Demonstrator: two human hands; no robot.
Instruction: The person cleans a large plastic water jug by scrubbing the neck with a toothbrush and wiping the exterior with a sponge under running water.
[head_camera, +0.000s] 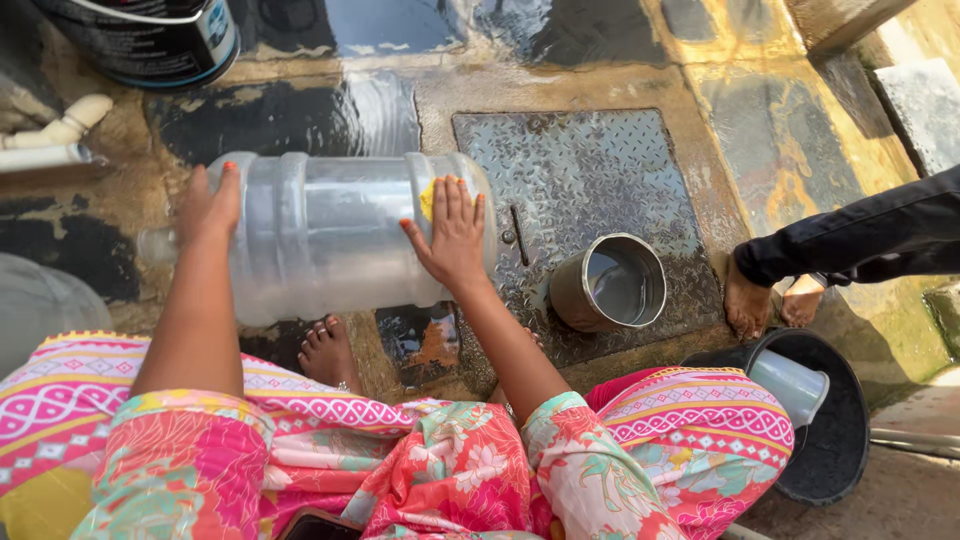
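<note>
Wet concrete ground (600, 85), stained yellow-brown and streaked with running water, forms the work surface; a metal checker-plate cover (580, 170) is set flush into it. A large clear plastic water jug (330, 235) lies on its side across the concrete, neck end toward the left, base end overlapping the left edge of the checker-plate cover. The left hand (208, 208) rests flat on the jug's shoulder near the neck, fingers together and extended. The right hand (452, 238) presses on the base end with the palm open and fingers spread, covering part of a yellow label (428, 198). Neither hand closes around the jug. A bare foot (328, 352) sits just below the jug body. Just right of the jug base, a steel pot (610, 283) holding water stands on the cover, apart from the jug. At lower right, a black basin (835, 440) holds a pale plastic cup (790, 382). Another person's feet (765, 300) and dark trouser leg (860, 235) stand at the right edge, near the pot. A dark bucket (150, 40) occupies the upper left corner, with a white pipe (50, 140) at the left edge. Open wet surface remains above the jug and across the upper part of the cover.
</note>
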